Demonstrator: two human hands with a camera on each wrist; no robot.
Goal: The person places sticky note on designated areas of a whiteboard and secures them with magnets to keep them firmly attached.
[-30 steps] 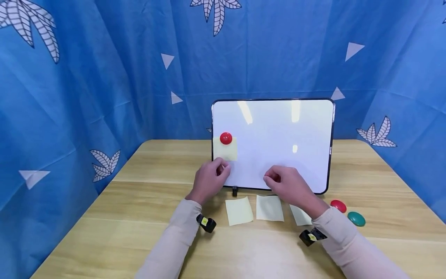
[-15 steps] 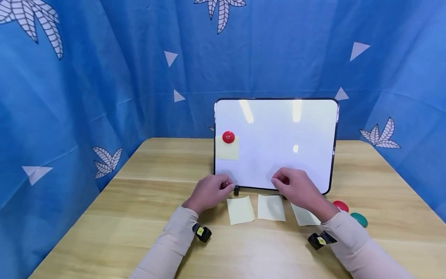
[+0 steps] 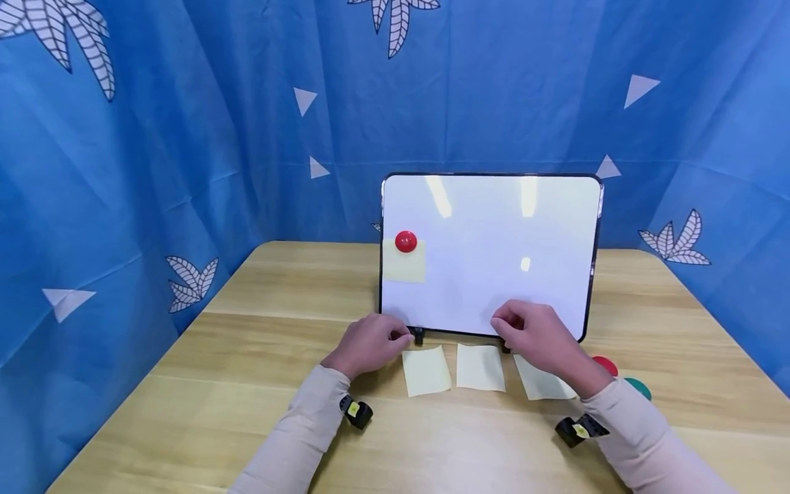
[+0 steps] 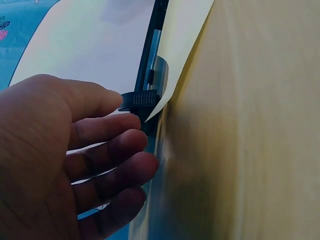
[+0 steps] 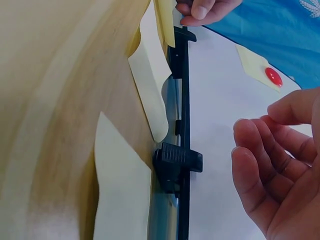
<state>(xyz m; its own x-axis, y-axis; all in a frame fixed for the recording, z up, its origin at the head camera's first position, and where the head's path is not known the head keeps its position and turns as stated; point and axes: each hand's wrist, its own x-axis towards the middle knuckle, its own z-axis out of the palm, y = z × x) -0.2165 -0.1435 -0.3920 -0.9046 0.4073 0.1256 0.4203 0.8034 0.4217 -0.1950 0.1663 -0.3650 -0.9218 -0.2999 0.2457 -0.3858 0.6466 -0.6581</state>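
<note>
A black-framed whiteboard stands on the table on small black feet. A red round magnet overlaps the top of a pale yellow sticky note at its left side. My left hand is by the lower left corner, its fingers loosely bent and holding nothing. In the left wrist view its thumb tip lies next to the left black foot; I cannot tell if they touch. Before the lower right of the board hovers my right hand, fingers loosely curled around nothing, beside the right foot.
Three sticky notes lie along the front of the board: a left one, a middle one and a right one. A red magnet and a green magnet show partly behind the right forearm. A blue curtain hangs behind.
My left hand has come down from below the note on the board to the left foot. The right hand has shifted slightly right and down. The view has shifted a little.
</note>
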